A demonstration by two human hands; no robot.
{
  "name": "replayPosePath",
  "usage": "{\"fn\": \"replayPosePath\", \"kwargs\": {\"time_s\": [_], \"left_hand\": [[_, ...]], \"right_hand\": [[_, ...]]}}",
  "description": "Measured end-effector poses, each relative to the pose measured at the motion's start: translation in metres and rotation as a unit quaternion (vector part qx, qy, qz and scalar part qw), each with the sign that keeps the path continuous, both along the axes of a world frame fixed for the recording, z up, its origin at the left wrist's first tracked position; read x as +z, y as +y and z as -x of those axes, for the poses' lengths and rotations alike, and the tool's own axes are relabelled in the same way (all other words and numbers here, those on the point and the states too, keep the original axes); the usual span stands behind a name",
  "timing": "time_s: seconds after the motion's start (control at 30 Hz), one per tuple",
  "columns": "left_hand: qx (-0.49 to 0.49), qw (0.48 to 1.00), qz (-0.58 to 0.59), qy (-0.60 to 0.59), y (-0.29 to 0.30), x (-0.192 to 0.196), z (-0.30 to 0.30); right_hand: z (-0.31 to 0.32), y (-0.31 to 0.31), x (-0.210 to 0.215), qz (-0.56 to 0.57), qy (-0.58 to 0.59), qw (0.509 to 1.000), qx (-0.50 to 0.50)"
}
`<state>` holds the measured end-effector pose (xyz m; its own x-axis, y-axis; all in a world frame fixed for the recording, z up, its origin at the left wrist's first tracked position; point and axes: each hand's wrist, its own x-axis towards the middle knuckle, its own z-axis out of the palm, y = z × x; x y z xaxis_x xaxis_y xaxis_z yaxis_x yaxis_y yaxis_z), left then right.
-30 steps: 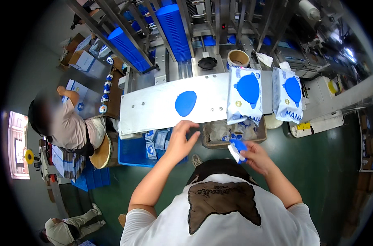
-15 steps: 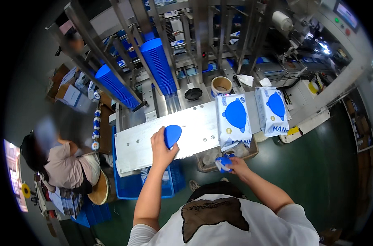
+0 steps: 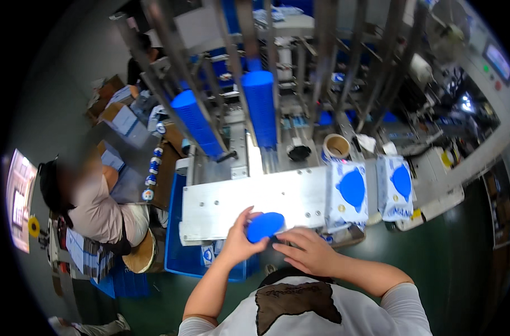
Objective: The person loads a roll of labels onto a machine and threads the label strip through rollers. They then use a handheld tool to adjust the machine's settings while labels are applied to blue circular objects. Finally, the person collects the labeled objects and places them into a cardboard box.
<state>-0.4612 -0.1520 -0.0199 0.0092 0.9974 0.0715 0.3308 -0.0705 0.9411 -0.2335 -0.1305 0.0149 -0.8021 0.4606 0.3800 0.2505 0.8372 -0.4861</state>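
Note:
A blue oval plastic lid [image 3: 266,225] is gripped by its edge between the thumb and fingers of my left hand [image 3: 238,243], over the near edge of the white metal plate [image 3: 227,204]. Close to its right side is my right hand [image 3: 311,253], fingers stretched toward the lid and apart, with nothing visible in them. Whether its fingertips touch the lid I cannot tell. Two white-and-blue wipes packs [image 3: 347,213] [image 3: 399,196] stand to the right, one of them on the plate's right end.
Tall stacks of blue lids [image 3: 260,112] [image 3: 198,123] rise between metal posts behind the plate. A tape roll [image 3: 336,147] and a black knob [image 3: 298,152] stand nearby. Below the plate is a blue crate [image 3: 176,255]. A seated person [image 3: 101,207] works at the left.
My left hand has brought the lid nearer to me. The right hand has moved left beside it, and the blue-and-white piece it held is gone from it. The view has shifted.

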Motion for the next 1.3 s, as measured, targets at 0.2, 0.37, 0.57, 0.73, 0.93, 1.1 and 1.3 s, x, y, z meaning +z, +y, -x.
{"fn": "replayPosePath", "kwargs": {"time_s": [0.2, 0.37, 0.57, 0.73, 0.93, 1.1, 1.3], "left_hand": [[-0.054, 0.974, 0.024, -0.216, -0.019, 0.015, 0.035], [0.065, 0.952, -0.057, -0.295, -0.040, -0.005, 0.088], [0.230, 0.915, -0.002, -0.331, -0.094, -0.034, 0.124], [0.389, 0.853, 0.030, -0.347, -0.146, -0.078, 0.130], [0.509, 0.783, 0.075, -0.349, -0.198, -0.113, 0.099], [0.519, 0.785, 0.044, -0.336, -0.188, -0.093, 0.055], [0.610, 0.735, 0.037, -0.295, -0.208, -0.116, -0.025]], "right_hand": [[0.074, 0.050, 0.031, -0.230, -0.028, 0.956, 0.179], [0.185, 0.154, 0.152, -0.310, 0.084, 0.945, 0.067], [0.305, 0.231, 0.354, -0.564, 0.210, 0.767, -0.221], [0.319, 0.277, 0.329, -0.639, 0.001, 0.724, -0.260], [0.301, 0.290, 0.161, -0.689, -0.137, 0.706, -0.092], [0.288, 0.248, 0.099, -0.466, -0.208, 0.849, -0.134], [0.302, 0.260, 0.100, -0.199, -0.114, 0.967, -0.115]]}}
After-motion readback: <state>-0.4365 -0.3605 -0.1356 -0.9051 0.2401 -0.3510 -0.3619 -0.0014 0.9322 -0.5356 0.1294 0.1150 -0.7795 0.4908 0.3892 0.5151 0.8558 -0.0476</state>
